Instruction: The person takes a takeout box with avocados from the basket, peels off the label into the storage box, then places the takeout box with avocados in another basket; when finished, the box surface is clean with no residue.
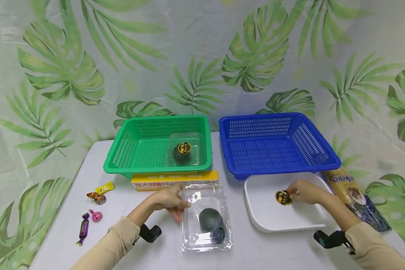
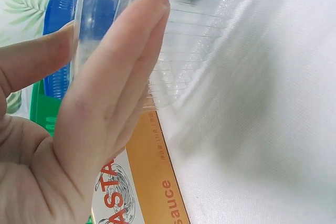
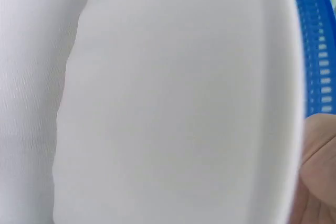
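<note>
My left hand [image 1: 172, 202] grips the left edge of a clear plastic clamshell box [image 1: 192, 238], thumb on one side and fingers on the other. Inside the box lie a dark round, fruit-like thing [image 1: 210, 219] and a smaller dark one [image 1: 217, 235]. In the left wrist view, the fingers [image 2: 113, 72] lie along the clear wall. My right hand [image 1: 303, 191] reaches over a white plastic tray [image 1: 266, 221] and pinches a round black-and-gold sticker [image 1: 283, 197] by its right edge. The tray's wall hides most of the right hand in the right wrist view.
A green basket [image 1: 121, 169] holds another clear box with a similar sticker. Beside it stands a blue basket [image 1: 280, 170]. A yellow pasta box [image 1: 175, 176] lies before the green basket. Several wrapped candies [image 1: 83, 228] lie at left; a gold-and-blue packet [image 1: 357, 198] at right.
</note>
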The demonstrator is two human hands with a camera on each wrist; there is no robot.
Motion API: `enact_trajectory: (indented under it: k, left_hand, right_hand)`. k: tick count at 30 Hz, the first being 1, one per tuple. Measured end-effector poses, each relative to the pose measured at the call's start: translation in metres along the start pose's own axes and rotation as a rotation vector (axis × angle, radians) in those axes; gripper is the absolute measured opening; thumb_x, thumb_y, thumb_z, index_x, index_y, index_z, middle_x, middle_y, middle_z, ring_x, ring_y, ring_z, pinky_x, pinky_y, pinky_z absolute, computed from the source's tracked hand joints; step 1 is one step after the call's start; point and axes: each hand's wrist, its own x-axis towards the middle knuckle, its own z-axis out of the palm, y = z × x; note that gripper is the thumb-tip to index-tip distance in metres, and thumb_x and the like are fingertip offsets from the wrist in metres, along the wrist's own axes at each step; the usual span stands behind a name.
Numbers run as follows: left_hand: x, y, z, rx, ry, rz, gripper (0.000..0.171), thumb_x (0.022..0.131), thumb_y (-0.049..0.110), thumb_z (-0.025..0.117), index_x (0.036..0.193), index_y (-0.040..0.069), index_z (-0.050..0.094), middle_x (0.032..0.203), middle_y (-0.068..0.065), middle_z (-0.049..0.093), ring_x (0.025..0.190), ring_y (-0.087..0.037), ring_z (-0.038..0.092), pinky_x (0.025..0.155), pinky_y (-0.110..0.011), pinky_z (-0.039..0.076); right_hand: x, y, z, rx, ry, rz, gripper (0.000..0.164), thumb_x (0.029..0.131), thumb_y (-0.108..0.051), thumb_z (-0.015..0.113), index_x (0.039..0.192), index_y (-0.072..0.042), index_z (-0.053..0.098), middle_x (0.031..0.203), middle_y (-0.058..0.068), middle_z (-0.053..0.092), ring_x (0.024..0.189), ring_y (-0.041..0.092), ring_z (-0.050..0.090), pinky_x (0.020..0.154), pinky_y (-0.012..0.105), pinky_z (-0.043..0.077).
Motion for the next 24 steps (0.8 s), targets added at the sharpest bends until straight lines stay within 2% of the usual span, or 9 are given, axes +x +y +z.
enact_trajectory:
  k: [3,7,10,12,14,17,20,24]
  left_hand:
    - [-0.001,0.0,0.0,0.018,0.017,-0.018,0.06,0.088,0.003,0.064,0.132,-0.011,0.026,0.068,-0.016,0.058,0.049,-0.021,0.063,0.053,-0.043,0.057]
    - [0.0,0.0,-0.002,0.03,0.031,-0.046,0.062,0.087,0.005,0.065,0.132,-0.013,0.025,0.072,-0.018,0.06,0.05,-0.021,0.064,0.052,-0.04,0.057]
    - [0.0,0.0,-0.003,0.023,0.026,-0.053,0.065,0.087,0.005,0.065,0.133,-0.014,0.023,0.072,-0.019,0.061,0.05,-0.02,0.064,0.051,-0.038,0.057]
    - [0.0,-0.001,-0.003,0.012,0.015,-0.048,0.062,0.087,0.005,0.065,0.132,-0.013,0.026,0.071,-0.018,0.061,0.05,-0.02,0.064,0.051,-0.037,0.057]
    - [0.0,-0.002,-0.003,-0.01,0.004,-0.038,0.055,0.087,0.005,0.065,0.128,-0.011,0.031,0.07,-0.016,0.059,0.049,-0.02,0.063,0.05,-0.036,0.057]
    - [-0.001,-0.006,-0.002,-0.032,-0.006,-0.034,0.042,0.089,0.008,0.063,0.118,-0.008,0.038,0.069,-0.014,0.059,0.049,-0.018,0.063,0.05,-0.036,0.057]
    - [-0.003,-0.009,-0.001,-0.053,-0.001,-0.05,0.037,0.089,0.011,0.064,0.111,-0.007,0.04,0.071,-0.013,0.06,0.049,-0.018,0.063,0.051,-0.036,0.057]
    - [-0.007,-0.013,0.001,-0.104,0.002,-0.053,0.036,0.086,0.008,0.066,0.107,-0.006,0.04,0.076,-0.014,0.06,0.053,-0.019,0.064,0.054,-0.036,0.058]
  right_hand:
    - [0.0,-0.007,-0.003,-0.054,-0.004,-0.006,0.006,0.078,0.006,0.061,0.083,0.005,0.065,0.072,0.004,0.06,0.063,0.015,0.05,0.055,0.03,0.048]
    - [0.0,-0.016,-0.012,-0.056,-0.019,0.011,0.013,0.079,0.007,0.062,0.091,0.008,0.066,0.079,0.01,0.065,0.069,0.021,0.059,0.059,0.034,0.053]
    - [0.002,-0.016,-0.014,-0.059,0.036,-0.002,0.011,0.08,0.001,0.065,0.09,0.004,0.067,0.08,0.009,0.067,0.071,0.02,0.062,0.061,0.032,0.054]
    - [0.004,-0.014,-0.013,-0.069,0.09,-0.008,0.005,0.08,-0.002,0.065,0.085,0.001,0.066,0.074,0.002,0.064,0.063,0.011,0.058,0.055,0.026,0.05]
    - [0.005,-0.01,-0.01,-0.072,0.103,0.012,0.004,0.081,-0.003,0.065,0.083,0.0,0.067,0.067,-0.002,0.062,0.057,0.006,0.053,0.05,0.022,0.045]
    - [0.004,-0.003,-0.007,-0.049,0.045,0.076,0.006,0.082,0.0,0.061,0.084,0.003,0.065,0.06,-0.002,0.059,0.052,0.005,0.048,0.046,0.02,0.04]
    - [0.0,0.002,-0.009,0.005,-0.026,0.144,0.006,0.085,0.001,0.058,0.081,0.004,0.062,0.059,0.001,0.058,0.052,0.009,0.049,0.046,0.022,0.039]
    - [-0.011,0.002,-0.034,0.156,-0.059,0.139,0.012,0.09,-0.003,0.056,0.086,0.006,0.064,0.069,0.003,0.062,0.058,0.013,0.058,0.049,0.025,0.048]
